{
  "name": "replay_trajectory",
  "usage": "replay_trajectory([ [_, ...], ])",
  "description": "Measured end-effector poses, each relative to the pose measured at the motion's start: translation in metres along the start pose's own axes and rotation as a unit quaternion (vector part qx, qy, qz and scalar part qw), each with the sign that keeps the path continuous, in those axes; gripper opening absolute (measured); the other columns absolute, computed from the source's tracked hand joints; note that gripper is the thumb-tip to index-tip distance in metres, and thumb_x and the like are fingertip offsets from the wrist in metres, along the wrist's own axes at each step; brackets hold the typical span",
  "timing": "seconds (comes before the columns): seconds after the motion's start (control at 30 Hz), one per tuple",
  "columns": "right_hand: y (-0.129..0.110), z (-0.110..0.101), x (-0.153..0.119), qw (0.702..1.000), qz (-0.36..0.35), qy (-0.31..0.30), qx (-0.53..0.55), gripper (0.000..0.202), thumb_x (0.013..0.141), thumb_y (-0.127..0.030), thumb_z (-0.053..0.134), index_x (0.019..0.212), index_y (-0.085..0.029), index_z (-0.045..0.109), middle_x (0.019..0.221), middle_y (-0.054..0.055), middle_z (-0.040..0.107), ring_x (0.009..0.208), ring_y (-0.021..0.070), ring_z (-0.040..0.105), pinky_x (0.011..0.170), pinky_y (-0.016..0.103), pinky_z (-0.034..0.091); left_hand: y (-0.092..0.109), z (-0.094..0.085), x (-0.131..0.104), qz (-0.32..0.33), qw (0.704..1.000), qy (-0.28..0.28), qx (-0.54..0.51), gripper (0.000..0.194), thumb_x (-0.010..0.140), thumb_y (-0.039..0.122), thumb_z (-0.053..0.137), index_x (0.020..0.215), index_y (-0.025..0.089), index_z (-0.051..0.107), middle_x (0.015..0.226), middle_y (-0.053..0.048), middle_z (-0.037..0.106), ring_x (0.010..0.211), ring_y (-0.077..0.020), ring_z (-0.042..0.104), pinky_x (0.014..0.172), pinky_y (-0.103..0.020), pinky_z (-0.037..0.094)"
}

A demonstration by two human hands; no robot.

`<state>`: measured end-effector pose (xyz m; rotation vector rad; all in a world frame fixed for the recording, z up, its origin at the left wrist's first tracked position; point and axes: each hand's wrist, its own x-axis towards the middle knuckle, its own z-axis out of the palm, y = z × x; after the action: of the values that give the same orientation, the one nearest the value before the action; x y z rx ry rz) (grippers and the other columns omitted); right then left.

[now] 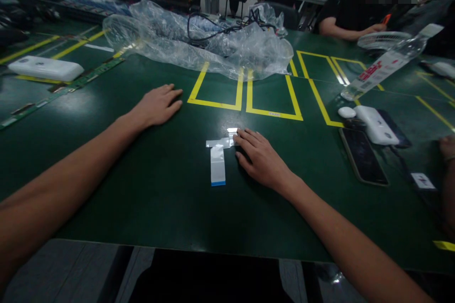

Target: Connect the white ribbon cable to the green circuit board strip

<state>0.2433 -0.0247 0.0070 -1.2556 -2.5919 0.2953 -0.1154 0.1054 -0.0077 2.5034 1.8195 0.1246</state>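
Note:
A white flat ribbon cable (218, 163) with a blue-edged end lies on the green table (170, 199) in front of me, its strips bent across each other. My right hand (261, 156) rests palm down at its right side, the fingertips on or just over the silvery end; the fingers are stretched and grip nothing. Farther left, my left hand (156, 105) lies flat on the table with its fingers extended, apart from the cable and holding nothing.
Clear plastic wrap (199, 47) with black cables spans the back. Long circuit boards (81, 78) and a white device (46, 68) lie left. A phone (364, 156), a white box (377, 125) and a tilted bottle (387, 66) are right. A person (350, 21) sits across.

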Motion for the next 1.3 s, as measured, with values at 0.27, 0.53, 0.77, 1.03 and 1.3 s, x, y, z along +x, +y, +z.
replay_trajectory([
  [0.27, -0.001, -0.003, 0.0, 1.0, 0.0, 0.007, 0.007, 0.045, 0.102, -0.027, 0.052, 0.145, -0.012, 0.057, 0.158, 0.017, 0.051, 0.149, 0.0322, 0.043, 0.125, 0.056, 0.033, -0.125, -0.016, -0.022, -0.304, 0.952, -0.012, -0.018, 0.102, 0.097, 0.078, 0.018, 0.155, -0.004, 0.035, 0.166, -0.024, 0.022, 0.147, -0.0474, 0.026, 0.113, -0.072, 0.023],
  [0.53, 0.0, -0.002, -0.002, 1.0, 0.003, 0.004, 0.007, 0.047, 0.103, -0.028, 0.052, 0.147, -0.013, 0.054, 0.159, 0.017, 0.05, 0.15, 0.0319, 0.041, 0.125, 0.057, 0.033, -0.142, -0.016, -0.025, -0.31, 0.951, -0.023, 0.001, 0.108, 0.094, 0.082, 0.021, 0.148, -0.011, 0.041, 0.161, -0.029, 0.028, 0.138, -0.0502, 0.037, 0.108, -0.067, 0.033],
  [0.77, -0.001, -0.002, -0.001, 1.0, 0.005, -0.005, -0.011, 0.051, 0.103, -0.027, 0.051, 0.151, -0.011, 0.051, 0.159, 0.015, 0.05, 0.15, 0.0332, 0.04, 0.126, 0.054, 0.031, -0.052, -0.017, -0.005, -0.094, 0.994, -0.001, 0.051, 0.077, 0.104, 0.055, 0.03, 0.147, -0.007, 0.047, 0.148, -0.027, 0.049, 0.133, -0.0392, 0.05, 0.114, -0.055, 0.037],
  [1.03, -0.002, 0.001, 0.001, 1.0, -0.001, -0.001, -0.023, 0.05, 0.103, -0.027, 0.049, 0.151, -0.012, 0.052, 0.16, 0.015, 0.049, 0.151, 0.033, 0.039, 0.125, 0.054, 0.032, 0.12, -0.007, -0.038, 0.197, 0.98, 0.003, -0.03, 0.063, 0.107, 0.048, 0.037, 0.154, 0.008, 0.047, 0.157, -0.016, 0.046, 0.146, -0.0301, 0.041, 0.122, -0.047, 0.032],
  [1.3, -0.005, 0.003, 0.0, 1.0, 0.001, 0.005, -0.026, 0.052, 0.103, -0.027, 0.046, 0.152, -0.009, 0.05, 0.161, 0.016, 0.048, 0.153, 0.0345, 0.035, 0.125, 0.057, 0.031, 0.161, -0.007, -0.066, 0.282, 0.959, 0.003, -0.031, 0.065, 0.106, 0.043, 0.042, 0.156, 0.001, 0.044, 0.158, -0.019, 0.045, 0.147, -0.03, 0.041, 0.123, -0.043, 0.031],
])
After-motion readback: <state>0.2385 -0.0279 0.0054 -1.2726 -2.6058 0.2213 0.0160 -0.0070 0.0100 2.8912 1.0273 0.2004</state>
